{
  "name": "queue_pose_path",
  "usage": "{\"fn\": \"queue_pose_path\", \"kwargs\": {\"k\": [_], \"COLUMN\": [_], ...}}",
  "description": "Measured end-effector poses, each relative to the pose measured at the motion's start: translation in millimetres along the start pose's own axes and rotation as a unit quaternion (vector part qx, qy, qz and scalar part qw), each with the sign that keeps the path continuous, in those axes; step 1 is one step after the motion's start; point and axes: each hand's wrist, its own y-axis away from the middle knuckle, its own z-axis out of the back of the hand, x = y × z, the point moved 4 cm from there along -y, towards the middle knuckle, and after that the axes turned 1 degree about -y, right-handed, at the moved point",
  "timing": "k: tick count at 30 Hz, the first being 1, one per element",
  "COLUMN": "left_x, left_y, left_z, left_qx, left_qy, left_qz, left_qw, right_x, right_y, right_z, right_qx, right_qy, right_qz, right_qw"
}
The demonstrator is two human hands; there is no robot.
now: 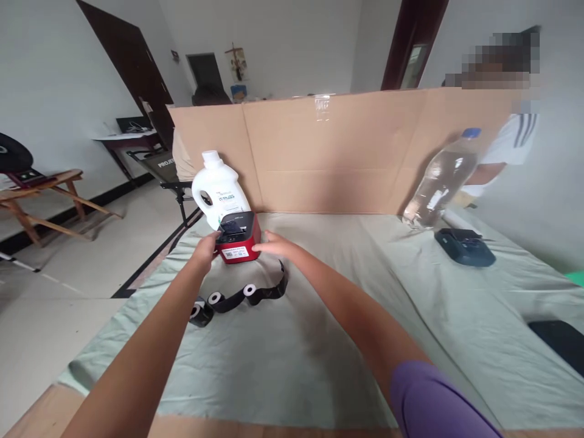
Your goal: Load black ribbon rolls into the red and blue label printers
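Walls point(292, 42) plain, off-white. Floor point(91, 261) pale tile, dark border strips. Brown door point(125, 52) far left, dark doorway point(205, 70) beside it, hanging point(237, 64) right of that. Dark red door frame point(422, 24) far right. Desk point(123, 137) far left, folding chair point(159, 164) near it, wooden stool point(59, 179) at left edge. Light soft, somewhat dim.

Soft, muted light casts faint shadows; edges stretch.

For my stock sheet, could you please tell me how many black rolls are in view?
3 on the cloth: the left roll, beside the left forearm; the middle roll; the right roll, next to a curling black strip. The forearm may hide more.
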Motion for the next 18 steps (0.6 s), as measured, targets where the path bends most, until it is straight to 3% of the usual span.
{"fn": "queue_pose_path", "kwargs": {"k": [3,6,9,14,18], "left_x": [16.6,16.7,11.6,-13.3,-45.6], "left_y": [0.3,6.1,14.2,43.7,93.4], "left_z": [-10.6,-15.1,-11.9,-13.7,-40.3], "left_qx": [0.017,0.037,0.036,0.083,0.143], "left_qy": [0.073,0.110,0.107,0.080,0.073], "left_qz": [0.062,0.041,0.044,0.003,-0.059], "left_qw": [0.995,0.992,0.993,0.993,0.985], "right_x": [3.3,8.9,15.7,29.7,47.8], "right_y": [-14.9,-20.6,-17.1,12.1,64.1], "right_z": [-21.6,-32.7,-36.4,-12.6,28.9], "right_qx": [0.003,-0.041,-0.048,-0.047,-0.078], "right_qy": [0.094,0.182,0.161,0.107,0.018], "right_qz": [-0.006,0.021,0.071,0.130,0.210], "right_qw": [0.996,0.982,0.983,0.985,0.974]}}
